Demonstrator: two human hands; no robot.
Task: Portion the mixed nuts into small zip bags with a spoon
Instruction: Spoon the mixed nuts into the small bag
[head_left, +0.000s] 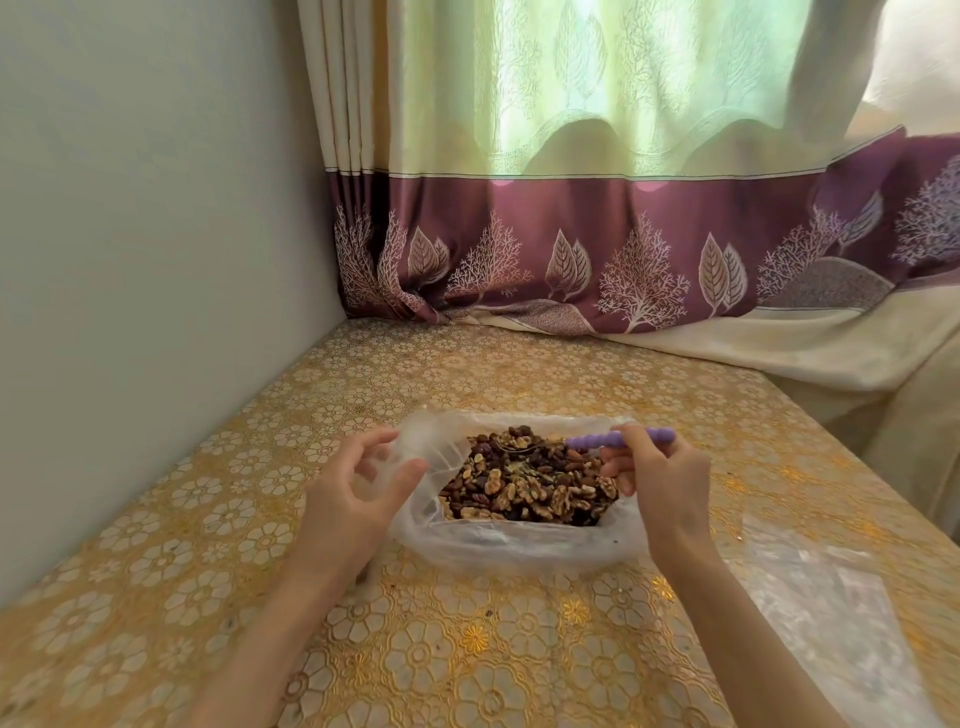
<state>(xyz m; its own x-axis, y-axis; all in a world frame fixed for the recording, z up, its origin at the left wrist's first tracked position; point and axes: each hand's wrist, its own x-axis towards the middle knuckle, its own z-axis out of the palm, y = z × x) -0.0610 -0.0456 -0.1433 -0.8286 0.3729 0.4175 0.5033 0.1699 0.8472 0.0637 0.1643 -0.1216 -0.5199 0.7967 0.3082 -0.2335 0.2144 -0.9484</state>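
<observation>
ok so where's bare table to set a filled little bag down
Bare gold floral tablecloth lies left of the big clear plastic bag of mixed nuts, toward the grey wall, and behind it up to the purple curtain. Near right is crowded: clear zip bags.

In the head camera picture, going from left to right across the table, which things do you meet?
Left hand → mixed nuts in the big plastic bag → right hand holding the purple spoon → small zip bags.
</observation>
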